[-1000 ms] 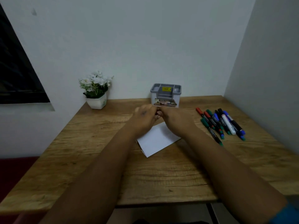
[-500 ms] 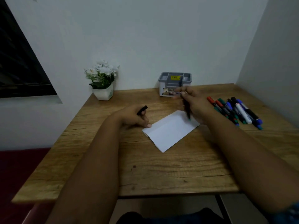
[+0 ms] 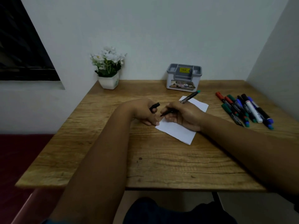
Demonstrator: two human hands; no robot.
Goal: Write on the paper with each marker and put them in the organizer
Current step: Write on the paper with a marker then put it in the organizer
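Right hand: I see my right hand (image 3: 186,114) curled around a marker (image 3: 188,99) in a writing grip, its heel resting on the paper (image 3: 176,130).
Left hand: my left hand (image 3: 145,111) lies just left of the paper, fingers (image 3: 151,122) touching the sheet's left corner, thumb and forefinger pinching a black cap (image 3: 154,106).
Marker axis: the held marker runs on a diagonal, its dark tip low and to the left at the sheet's left edge, its teal tail end raised up and to the right toward the organizer (image 3: 184,76). I cannot tell whether the tip touches the paper.
Paper: a white sheet, turned at an angle to the table edge, lying flat mid-table under my right hand; I can make out no marks on it.
Loose markers: a bunch of markers (image 3: 246,109) lies well to the right of the paper, side by side, long axes slanting from upper left to lower right, with red, green, blue and black caps.
Organizer: a grey box with compartments, standing upright at the back of the table against the wall, beyond the paper.
Surface: a wooden table (image 3: 153,162) with marked grain.
Room: a white flower pot (image 3: 108,81) with white blooms stands at the back left corner; pale walls meet at the right; a dark window (image 3: 21,50) is on the left.
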